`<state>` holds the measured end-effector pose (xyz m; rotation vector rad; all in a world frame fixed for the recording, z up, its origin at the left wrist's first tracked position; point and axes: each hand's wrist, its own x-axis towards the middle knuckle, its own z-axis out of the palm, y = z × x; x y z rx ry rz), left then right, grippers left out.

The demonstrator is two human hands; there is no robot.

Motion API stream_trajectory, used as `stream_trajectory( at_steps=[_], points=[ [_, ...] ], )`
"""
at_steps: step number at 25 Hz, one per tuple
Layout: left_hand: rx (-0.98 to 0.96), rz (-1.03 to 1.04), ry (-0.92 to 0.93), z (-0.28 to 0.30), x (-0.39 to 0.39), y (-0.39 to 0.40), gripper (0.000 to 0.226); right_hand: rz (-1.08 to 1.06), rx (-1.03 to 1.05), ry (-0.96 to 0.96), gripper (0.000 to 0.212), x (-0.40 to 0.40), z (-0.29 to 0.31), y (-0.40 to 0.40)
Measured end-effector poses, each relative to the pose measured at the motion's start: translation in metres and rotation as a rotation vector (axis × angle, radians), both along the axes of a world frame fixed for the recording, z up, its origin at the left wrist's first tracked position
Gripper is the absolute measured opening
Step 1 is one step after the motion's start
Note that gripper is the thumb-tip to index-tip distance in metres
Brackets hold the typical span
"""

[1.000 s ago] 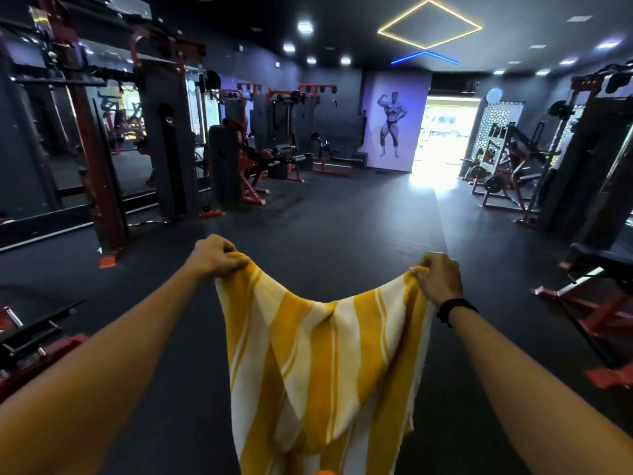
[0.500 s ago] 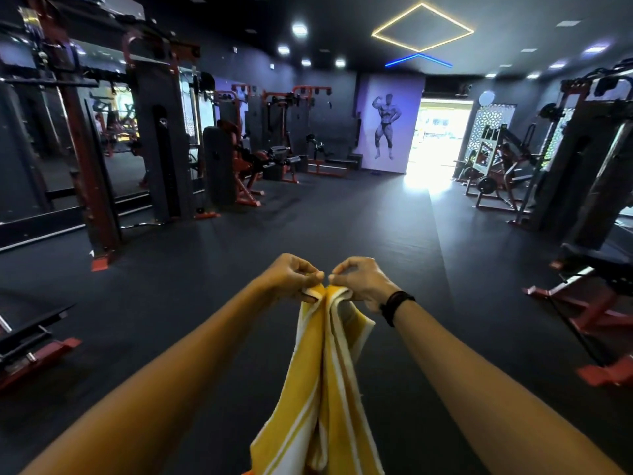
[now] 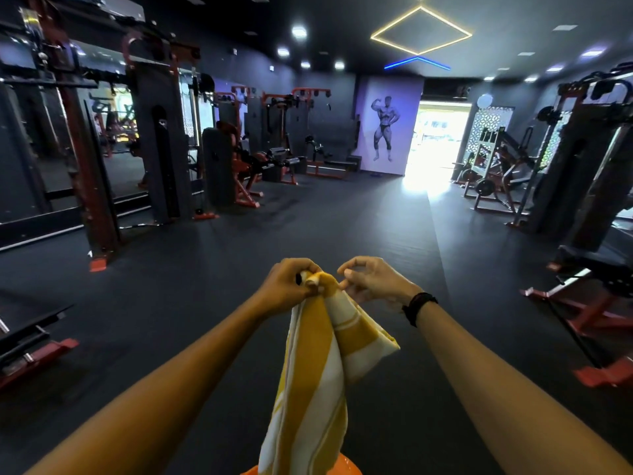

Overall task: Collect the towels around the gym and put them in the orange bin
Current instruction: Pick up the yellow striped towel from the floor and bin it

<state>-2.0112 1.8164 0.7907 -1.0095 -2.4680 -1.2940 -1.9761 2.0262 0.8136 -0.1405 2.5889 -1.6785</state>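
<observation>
A yellow and white striped towel (image 3: 308, 378) hangs folded in half in front of me. My left hand (image 3: 291, 286) is closed around its bunched top corners. My right hand (image 3: 373, 279), with a black band on the wrist, sits just to the right with curled fingers. Its fingertips touch the towel's top edge, and I cannot tell if they still pinch it. The towel's lower end hangs over an orange bin (image 3: 349, 467), of which only a sliver of rim shows at the bottom edge.
Dark rubber floor (image 3: 308, 228) runs ahead to a bright doorway (image 3: 438, 145). Red and black machines (image 3: 92, 149) line the left wall. More machines (image 3: 496, 166) and a bench (image 3: 592, 289) stand on the right, and a low bench (image 3: 30, 347) at near left.
A second ago my hands held the towel spread wide. They came together and folded it in half. Now my right hand has drawn slightly away from the left and its fingers have loosened.
</observation>
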Motion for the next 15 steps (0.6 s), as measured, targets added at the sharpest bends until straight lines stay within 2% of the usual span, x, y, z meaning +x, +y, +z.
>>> stream_trajectory(
  at_steps=[1, 3, 5, 6, 7, 8, 9, 11, 13, 15],
  points=[
    [0.070, -0.017, -0.029, 0.002, -0.003, -0.003, 0.014, 0.064, 0.119, 0.050, 0.014, 0.001, -0.001, 0.008],
    [0.229, -0.013, -0.077, 0.009, -0.005, -0.005, 0.014, 0.209, 0.236, -0.053, 0.027, 0.003, -0.010, 0.017],
    [0.357, 0.048, -0.108, 0.018, -0.005, -0.005, 0.014, 0.290, 0.469, -0.204, 0.062, 0.005, -0.030, 0.017],
    [0.410, 0.082, -0.121, 0.023, -0.005, -0.007, 0.014, 0.287, 0.680, -0.226, 0.080, 0.006, -0.041, 0.016],
    [0.454, 0.117, -0.129, 0.027, -0.006, -0.009, 0.012, 0.239, 0.911, -0.205, 0.087, 0.007, -0.053, 0.016],
    [0.479, 0.158, -0.128, 0.030, -0.008, -0.014, 0.010, 0.156, 1.094, -0.142, 0.085, 0.008, -0.061, 0.019],
    [0.480, 0.208, -0.118, 0.032, -0.011, -0.021, 0.008, 0.050, 1.192, -0.074, 0.078, 0.008, -0.062, 0.023],
    [0.402, 0.344, -0.086, 0.029, -0.022, -0.042, 0.008, -0.204, 1.179, 0.081, 0.062, 0.002, -0.056, 0.041],
    [0.282, 0.454, -0.081, 0.022, -0.029, -0.062, 0.012, -0.347, 0.922, 0.242, 0.049, -0.005, -0.042, 0.060],
    [0.231, 0.505, -0.094, 0.015, -0.030, -0.073, 0.013, -0.351, 0.638, 0.340, 0.045, -0.007, -0.029, 0.065]
  ],
)
